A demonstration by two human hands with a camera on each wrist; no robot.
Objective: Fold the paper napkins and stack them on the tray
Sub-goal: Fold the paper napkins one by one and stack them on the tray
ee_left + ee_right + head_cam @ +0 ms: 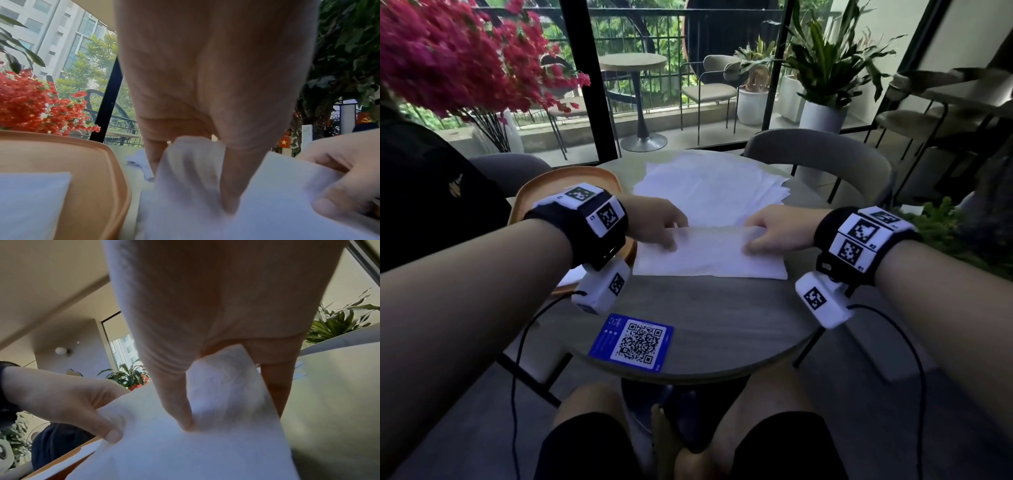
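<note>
White paper napkin (709, 253) lies half-folded mid round table (722, 325), far edge lifted. Left hand (654, 222) pinches its left end, right hand (777, 229) pinches its right end, thumbs on top. Loose napkin pile (709, 188) just behind it. Orange tray (544, 192) touching napkin's left side, holds a folded napkin (30, 203). Blue QR card (633, 342) nearer the viewer than the napkin.

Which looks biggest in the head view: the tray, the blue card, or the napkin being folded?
1. Napkin, pinched by the left hand and right hand.
2. Tray, though the left arm hides much of it, so it may really be bigger.
3. Blue card, smallest.
</note>
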